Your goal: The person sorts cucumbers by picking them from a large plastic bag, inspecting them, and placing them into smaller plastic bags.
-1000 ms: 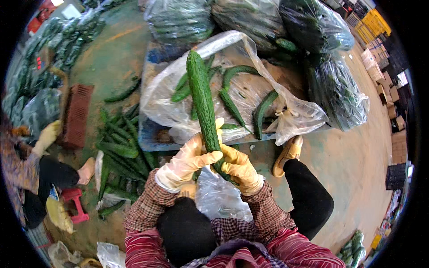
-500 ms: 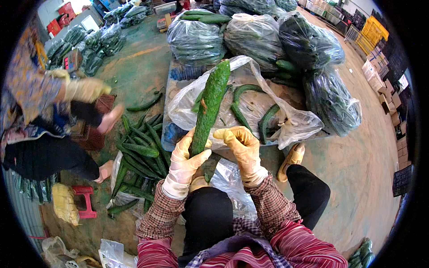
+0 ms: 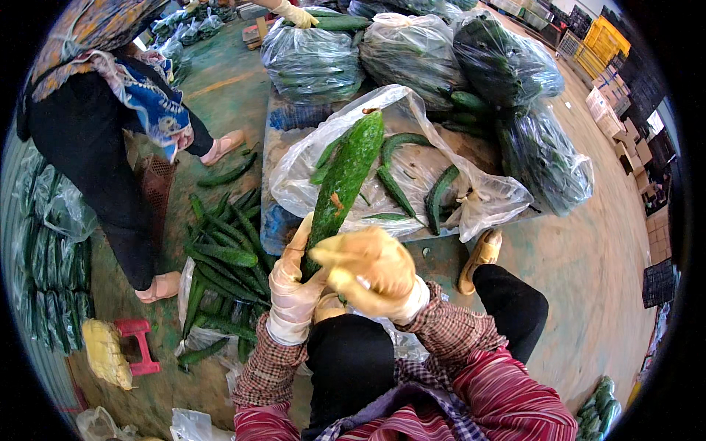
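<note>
A large green cucumber (image 3: 346, 173) with a brown scar stands nearly upright in my gloved left hand (image 3: 293, 290), which grips its lower end. My gloved right hand (image 3: 375, 272) is bent across in front of that lower end, its fingers blurred by motion. Whether they touch the cucumber or hold anything, I cannot tell. Beyond my hands, an opened clear plastic bag (image 3: 294, 176) lies spread on a low blue platform (image 3: 276, 239), with several curved cucumbers (image 3: 441, 198) on it. Left of my knees is a heap of loose cucumbers (image 3: 228, 257) on the floor.
Filled bags of cucumbers (image 3: 412, 59) line the platform's back and right side. A co-worker (image 3: 88, 140) stands at the left, a gloved hand (image 3: 296, 15) at the far bag. A pink stool (image 3: 138, 345) and packed bags (image 3: 51, 264) are lower left. Cartons (image 3: 631, 154) stand far right.
My right hand has moved left and down, across the cucumber's lower end. The co-worker has risen and reached to the far bag. My left hand still grips the cucumber.
</note>
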The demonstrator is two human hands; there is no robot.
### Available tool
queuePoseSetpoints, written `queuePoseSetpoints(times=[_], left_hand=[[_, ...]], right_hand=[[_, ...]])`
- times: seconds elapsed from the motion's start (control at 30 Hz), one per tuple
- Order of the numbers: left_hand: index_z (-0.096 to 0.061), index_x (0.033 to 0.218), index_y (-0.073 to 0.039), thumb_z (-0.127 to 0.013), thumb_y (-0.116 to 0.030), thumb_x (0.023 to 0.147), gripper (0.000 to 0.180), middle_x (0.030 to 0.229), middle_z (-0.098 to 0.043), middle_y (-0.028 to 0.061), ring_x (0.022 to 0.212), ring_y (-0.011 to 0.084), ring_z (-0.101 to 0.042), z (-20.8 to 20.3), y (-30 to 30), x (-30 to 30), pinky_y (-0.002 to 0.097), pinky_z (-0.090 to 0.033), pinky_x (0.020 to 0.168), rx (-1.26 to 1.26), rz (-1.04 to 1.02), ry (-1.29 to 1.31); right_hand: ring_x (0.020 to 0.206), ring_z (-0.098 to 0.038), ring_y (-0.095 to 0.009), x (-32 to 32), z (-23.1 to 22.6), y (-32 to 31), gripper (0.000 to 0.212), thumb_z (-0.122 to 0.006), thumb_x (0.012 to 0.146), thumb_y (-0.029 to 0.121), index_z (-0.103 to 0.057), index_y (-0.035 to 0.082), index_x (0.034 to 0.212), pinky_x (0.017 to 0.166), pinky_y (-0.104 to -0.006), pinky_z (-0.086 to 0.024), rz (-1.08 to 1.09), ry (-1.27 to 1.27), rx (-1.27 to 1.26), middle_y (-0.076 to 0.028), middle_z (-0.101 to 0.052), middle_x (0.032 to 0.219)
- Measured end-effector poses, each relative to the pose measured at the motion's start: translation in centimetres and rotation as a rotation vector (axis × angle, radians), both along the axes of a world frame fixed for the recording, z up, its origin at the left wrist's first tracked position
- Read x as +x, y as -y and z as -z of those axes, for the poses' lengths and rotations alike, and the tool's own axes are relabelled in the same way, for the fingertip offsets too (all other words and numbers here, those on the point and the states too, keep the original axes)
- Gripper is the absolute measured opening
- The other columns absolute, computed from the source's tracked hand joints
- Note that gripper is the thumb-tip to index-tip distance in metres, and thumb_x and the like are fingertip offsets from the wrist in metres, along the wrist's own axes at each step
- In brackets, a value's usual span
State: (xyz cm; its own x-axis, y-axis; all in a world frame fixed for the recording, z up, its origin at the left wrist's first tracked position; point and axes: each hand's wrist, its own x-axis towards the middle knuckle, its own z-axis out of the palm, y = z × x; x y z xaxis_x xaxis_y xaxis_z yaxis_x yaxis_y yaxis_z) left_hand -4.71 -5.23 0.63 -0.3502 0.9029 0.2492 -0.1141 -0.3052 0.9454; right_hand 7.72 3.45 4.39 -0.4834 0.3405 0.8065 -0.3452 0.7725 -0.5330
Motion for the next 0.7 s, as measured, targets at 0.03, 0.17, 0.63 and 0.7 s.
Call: queuePoseSetpoints(times=[0.03,0.17,0.63,0.7], left_hand=[[-0.034,0.138,-0.001,-0.059,-0.016,0.087,0.059,0.124,-0.056,0.0119,0.106,0.0177,-0.057,-0.5,0.0,0.4,0.0293,-0.044,0.093,0.039,0.144,0.383],[-0.046,0.128,-0.002,-0.050,-0.031,0.090,0.048,0.120,-0.056,0.0106,0.101,0.0158,-0.058,1.8,0.0,0.0,0.0288,-0.048,0.083,-0.064,0.242,0.811],[-0.032,0.140,-0.001,-0.064,-0.010,0.078,0.070,0.121,-0.057,0.0099,0.105,0.0174,-0.055,5.0,1.4,-1.4,0.0291,-0.042,0.093,-0.247,0.022,-0.329],[-0.021,0.145,-0.006,-0.063,-0.011,0.079,0.077,0.137,-0.044,0.0147,0.116,0.0256,-0.052,7.7,0.7,0.3,0.0328,-0.039,0.099,0.024,-0.152,-0.533]], right_hand=[[0.079,-0.064,-0.028,-1.0,-0.1,-0.2,0.015,-0.067,0.074,0.005,-0.064,0.003,0.088,0.070,-0.0375,-0.051,-0.086,-0.086,0.076,-0.012,-0.065,0.092],[0.103,-0.056,-0.026,-1.4,-0.5,-0.5,0.041,-0.057,0.083,0.024,-0.054,0.002,0.117,0.088,-0.0428,-0.044,-0.079,0.168,0.421,-0.013,-0.056,0.118],[0.108,-0.052,-0.018,-2.7,3.8,-3.5,0.055,-0.057,0.089,0.031,-0.038,0.006,0.135,0.097,-0.0381,-0.037,-0.406,0.114,-1.237,-0.011,-0.062,0.107],[0.095,-0.058,-0.017,-2.5,7.6,-3.4,0.045,-0.057,0.090,0.028,-0.048,0.000,0.124,0.086,-0.0339,-0.046,-0.358,0.088,-1.503,-0.012,-0.063,0.104]])
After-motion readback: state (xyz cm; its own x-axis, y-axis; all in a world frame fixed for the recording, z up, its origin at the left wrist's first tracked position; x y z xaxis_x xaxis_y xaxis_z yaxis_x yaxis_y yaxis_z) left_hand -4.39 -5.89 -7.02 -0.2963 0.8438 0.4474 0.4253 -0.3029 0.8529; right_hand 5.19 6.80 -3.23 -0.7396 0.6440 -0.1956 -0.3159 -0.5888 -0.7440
